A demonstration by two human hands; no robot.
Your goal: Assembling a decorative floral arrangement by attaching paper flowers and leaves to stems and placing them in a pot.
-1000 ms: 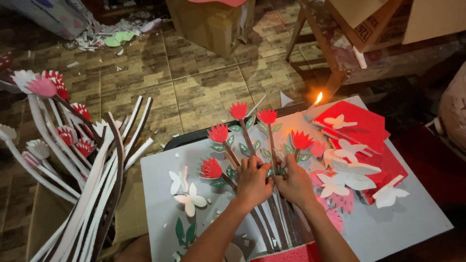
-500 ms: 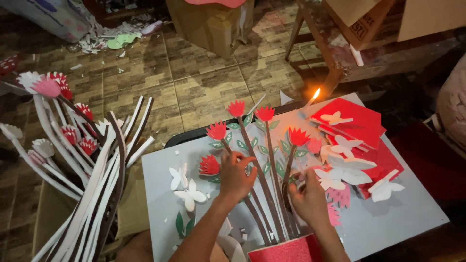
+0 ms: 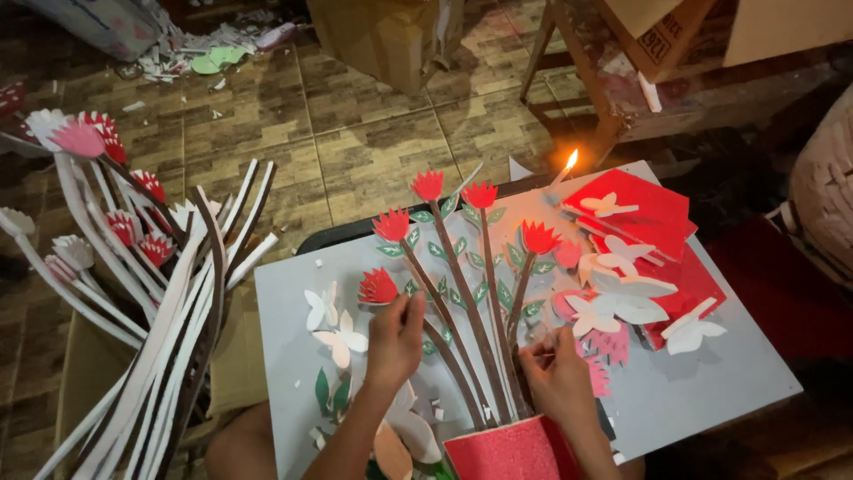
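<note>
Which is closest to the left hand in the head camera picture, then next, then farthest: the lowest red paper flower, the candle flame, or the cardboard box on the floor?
From the left hand:
1. Lowest red paper flower, right at its fingertips.
2. Candle flame, up and to the right, at the board's far edge.
3. Cardboard box, on the tiled floor at the top.

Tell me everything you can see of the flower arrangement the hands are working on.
The flower arrangement lies flat on a grey board. Five red, jagged-topped flower heads sit on long brown stems with small green leaves, all looking cut from foam sheet. The stems fan out from a red glittery base at the near edge. The left hand pinches the lowest left flower; the right hand presses near the stems' lower right side. White butterfly cutouts lie beside it.
</note>
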